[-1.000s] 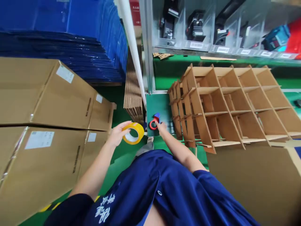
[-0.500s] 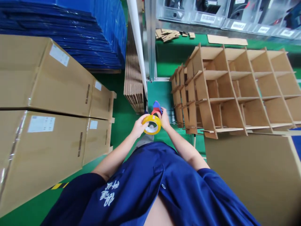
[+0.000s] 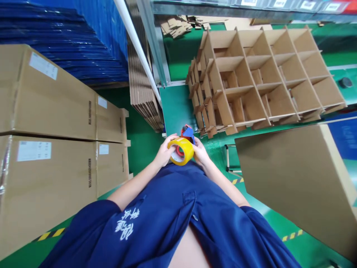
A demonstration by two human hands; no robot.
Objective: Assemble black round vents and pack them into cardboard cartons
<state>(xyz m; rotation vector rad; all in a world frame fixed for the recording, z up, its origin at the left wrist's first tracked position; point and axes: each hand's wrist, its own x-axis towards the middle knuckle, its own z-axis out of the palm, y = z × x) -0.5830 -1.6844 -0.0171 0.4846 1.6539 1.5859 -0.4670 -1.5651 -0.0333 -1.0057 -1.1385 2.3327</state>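
My left hand [image 3: 165,152] is closed on a roll of yellow packing tape [image 3: 187,152], the thumb pressed at the core and fingers over the outer side. Just beyond the roll is a blue and red tape dispenser [image 3: 188,133], held by my right hand [image 3: 200,152]. A red round part of the dispenser shows through the roll's core. The roll overlaps the dispenser in this view, and I cannot tell whether it sits on the hub. Both hands are close together in front of my waist.
Large labelled cartons [image 3: 61,100] are stacked on the left, with blue folded sheets [image 3: 92,44] behind. Flat cardboard [image 3: 141,85] leans beside a white pole [image 3: 139,48]. Cardboard divider grids [image 3: 251,74] stand at the right, near a big carton [image 3: 287,175]. Bins line a shelf [image 3: 223,8] above.
The roll has turned so its wide outer side shows, and it now overlaps the dispenser more. Both hands are slightly nearer my body. The view has swung right.
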